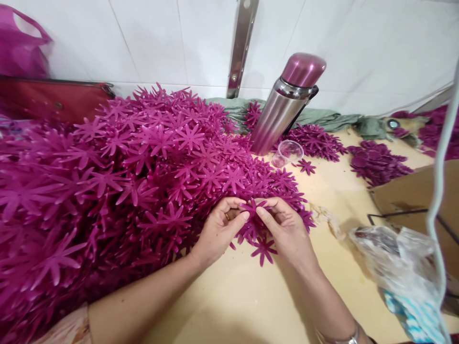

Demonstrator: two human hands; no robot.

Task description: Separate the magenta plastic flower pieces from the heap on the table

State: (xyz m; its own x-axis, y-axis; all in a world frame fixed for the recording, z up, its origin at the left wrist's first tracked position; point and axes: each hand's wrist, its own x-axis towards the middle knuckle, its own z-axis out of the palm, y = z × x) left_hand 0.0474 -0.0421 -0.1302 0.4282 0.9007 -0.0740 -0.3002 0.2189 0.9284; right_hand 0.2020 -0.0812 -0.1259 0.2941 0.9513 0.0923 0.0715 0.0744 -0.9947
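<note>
A large heap of magenta plastic flower pieces [118, 172] covers the left half of the cream table [251, 296]. At the heap's near right edge, my left hand [218, 231] and my right hand [287, 229] meet, fingers pinched together on a small stack of the flower pieces [253, 212]. A ring shows on my left hand. One loose flower [263, 249] lies on the table just below my fingers. A bracelet is on my right wrist.
A steel flask with a pink cap [285, 102] leans behind a clear plastic cup [289, 153]. Smaller flower piles [376, 162] lie at the right. A cardboard box [419, 196], a plastic bag [401, 258], a red bag [50, 98] and a white cord [439, 191] surround the work area.
</note>
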